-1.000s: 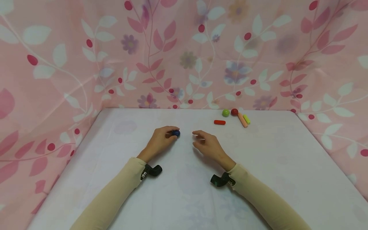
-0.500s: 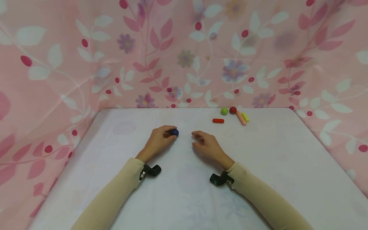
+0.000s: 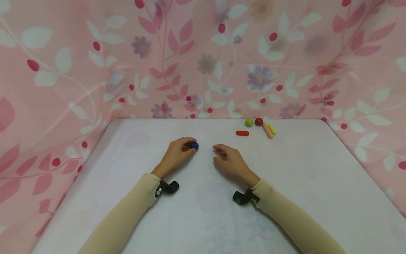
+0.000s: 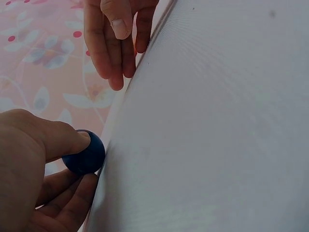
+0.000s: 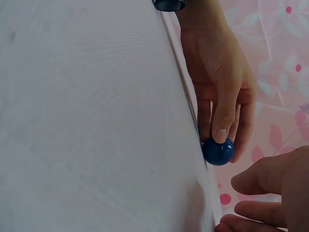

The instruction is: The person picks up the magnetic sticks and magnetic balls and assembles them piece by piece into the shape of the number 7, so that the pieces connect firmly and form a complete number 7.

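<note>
Pinching blue ball [image 3: 194, 145] between thumb and fingers of left hand [image 3: 176, 153], low at white tabletop [image 3: 203, 218]; grasping nothing with right hand [image 3: 233, 162], fingers loosely bent.
Held from the side, thumb toward body, likely to stop it rolling. Facing inward across a gap, both palms turned toward each other. Reaching in diagonally from both near sides, with forearms in beige sleeves [image 3: 127, 208] spread wide, well apart from coloured sticks [image 3: 268, 130] near far edge.
</note>
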A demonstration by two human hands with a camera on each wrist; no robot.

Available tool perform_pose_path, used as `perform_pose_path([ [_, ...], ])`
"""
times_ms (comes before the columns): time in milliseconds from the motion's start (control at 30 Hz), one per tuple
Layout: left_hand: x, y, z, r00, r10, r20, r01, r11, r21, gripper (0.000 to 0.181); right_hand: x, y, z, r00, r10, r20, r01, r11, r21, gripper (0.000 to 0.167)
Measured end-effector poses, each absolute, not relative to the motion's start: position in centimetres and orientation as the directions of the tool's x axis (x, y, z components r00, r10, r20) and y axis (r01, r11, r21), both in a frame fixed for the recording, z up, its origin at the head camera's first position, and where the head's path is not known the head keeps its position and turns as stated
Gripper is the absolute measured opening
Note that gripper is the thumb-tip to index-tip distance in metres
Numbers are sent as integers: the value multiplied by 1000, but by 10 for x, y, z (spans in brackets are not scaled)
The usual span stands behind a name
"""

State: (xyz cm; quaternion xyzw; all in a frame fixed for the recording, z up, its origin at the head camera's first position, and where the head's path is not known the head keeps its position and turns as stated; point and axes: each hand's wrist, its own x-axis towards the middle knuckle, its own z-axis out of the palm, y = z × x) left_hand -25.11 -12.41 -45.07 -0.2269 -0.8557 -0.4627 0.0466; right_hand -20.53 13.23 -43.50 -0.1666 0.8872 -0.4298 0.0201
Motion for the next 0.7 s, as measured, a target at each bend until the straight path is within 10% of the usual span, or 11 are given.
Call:
perform_pose_path([
  [700,-251,-125,-452,-908,323,268,400,473,785,38,-208,133,-440,-936,-325,139,-312,576,-755,46],
])
